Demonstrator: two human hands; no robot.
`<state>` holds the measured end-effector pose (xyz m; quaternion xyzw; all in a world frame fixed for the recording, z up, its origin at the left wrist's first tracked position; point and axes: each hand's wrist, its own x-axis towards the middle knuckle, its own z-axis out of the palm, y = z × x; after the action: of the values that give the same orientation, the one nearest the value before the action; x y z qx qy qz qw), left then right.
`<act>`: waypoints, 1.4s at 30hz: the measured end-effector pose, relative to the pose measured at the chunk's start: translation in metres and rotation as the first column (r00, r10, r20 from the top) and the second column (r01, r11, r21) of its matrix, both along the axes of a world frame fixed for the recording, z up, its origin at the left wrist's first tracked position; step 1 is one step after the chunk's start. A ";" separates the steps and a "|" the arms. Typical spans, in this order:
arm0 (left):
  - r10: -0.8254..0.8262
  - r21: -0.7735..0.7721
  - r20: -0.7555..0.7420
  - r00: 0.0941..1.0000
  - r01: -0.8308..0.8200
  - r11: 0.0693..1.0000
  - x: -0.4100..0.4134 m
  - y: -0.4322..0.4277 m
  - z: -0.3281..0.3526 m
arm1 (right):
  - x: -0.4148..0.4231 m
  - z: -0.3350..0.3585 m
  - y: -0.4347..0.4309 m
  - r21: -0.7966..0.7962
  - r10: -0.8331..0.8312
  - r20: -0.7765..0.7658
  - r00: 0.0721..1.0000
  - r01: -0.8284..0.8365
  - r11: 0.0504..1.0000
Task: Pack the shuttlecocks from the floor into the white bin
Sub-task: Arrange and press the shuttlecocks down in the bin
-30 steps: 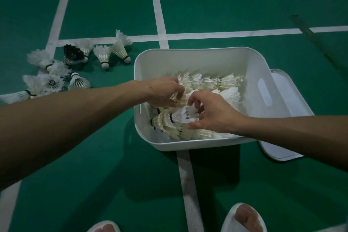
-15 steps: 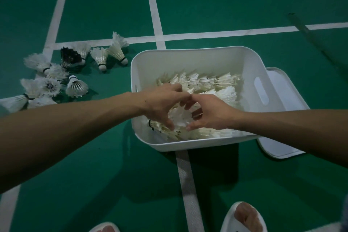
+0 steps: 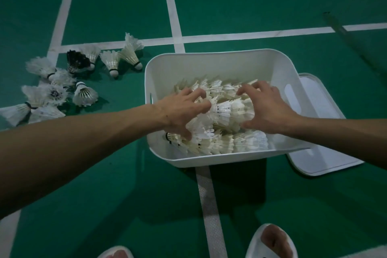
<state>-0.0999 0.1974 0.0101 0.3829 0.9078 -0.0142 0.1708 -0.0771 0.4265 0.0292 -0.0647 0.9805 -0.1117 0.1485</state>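
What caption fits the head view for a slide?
Left hand and right hand grip a shuttlecock stack in the white bin; loose shuttlecocks lie on the floor beside it.

L hand [image 3: 182,109], R hand [image 3: 270,111] apart now, gripping shuttlecocks [image 3: 230,112].

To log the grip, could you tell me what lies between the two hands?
In the head view, a bunch of white shuttlecocks lies between left hand and right hand.
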 end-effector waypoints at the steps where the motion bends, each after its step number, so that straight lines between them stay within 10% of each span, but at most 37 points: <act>1: 0.003 0.001 -0.002 1.000 -0.003 1.000 0.000 0.000 -0.001 | 0.000 -0.002 0.001 0.002 -0.013 0.035 0.999 0.013 1.000; 13: -0.004 -0.015 -0.021 1.000 0.004 1.000 -0.008 0.004 -0.007 | -0.020 -0.018 0.000 -0.197 -0.009 -0.113 0.994 -0.013 0.980; 42: -0.026 -0.140 0.006 1.000 0.026 0.990 -0.022 0.018 -0.005 | -0.020 -0.024 0.008 -0.120 0.059 -0.083 0.995 -0.068 0.990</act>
<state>-0.1214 0.2156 0.0052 0.3818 0.8991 -0.0793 0.1987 -0.0975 0.4342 0.0048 -0.1093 0.9743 -0.1643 0.1086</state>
